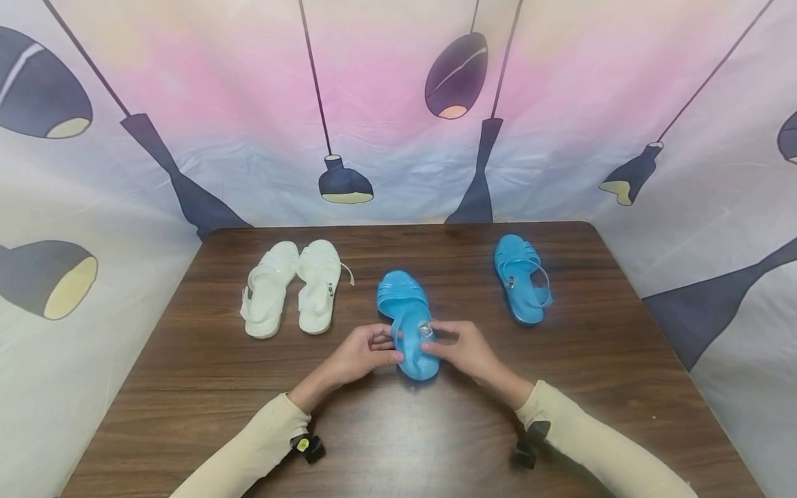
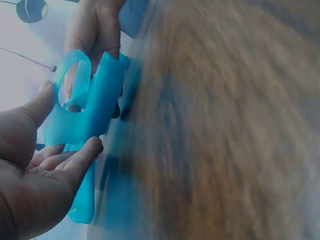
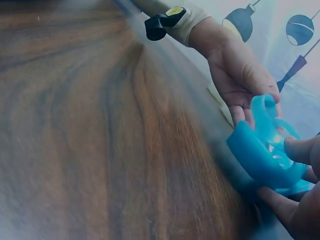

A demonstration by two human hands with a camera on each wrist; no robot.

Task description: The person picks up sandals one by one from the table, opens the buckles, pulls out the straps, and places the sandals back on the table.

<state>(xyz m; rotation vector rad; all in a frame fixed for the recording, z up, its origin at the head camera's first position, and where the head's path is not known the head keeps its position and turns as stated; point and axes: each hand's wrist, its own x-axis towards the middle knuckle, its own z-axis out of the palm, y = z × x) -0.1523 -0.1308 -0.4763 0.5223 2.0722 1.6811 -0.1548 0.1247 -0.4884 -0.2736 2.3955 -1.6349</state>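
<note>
A blue sandal (image 1: 401, 294) is held over the middle of the table, its toe pointing away and its heel towards me. My left hand (image 1: 361, 356) grips its left side near the heel, thumb above and fingers below in the left wrist view. On the other side my right hand (image 1: 467, 353) pinches the sandal by the buckle (image 1: 426, 330). In the left wrist view the heel strap (image 2: 60, 82) stands up in a loop beside the left thumb. The heel (image 3: 260, 155) looks slightly raised off the wood in the right wrist view.
On the brown wooden table (image 1: 205, 380), a second blue sandal (image 1: 528, 312) lies at the back right. Two white sandals stand side by side at the back left, one (image 1: 264, 311) beside the other (image 1: 316, 318), whose strap sticks out. A printed curtain (image 1: 398, 180) hangs behind.
</note>
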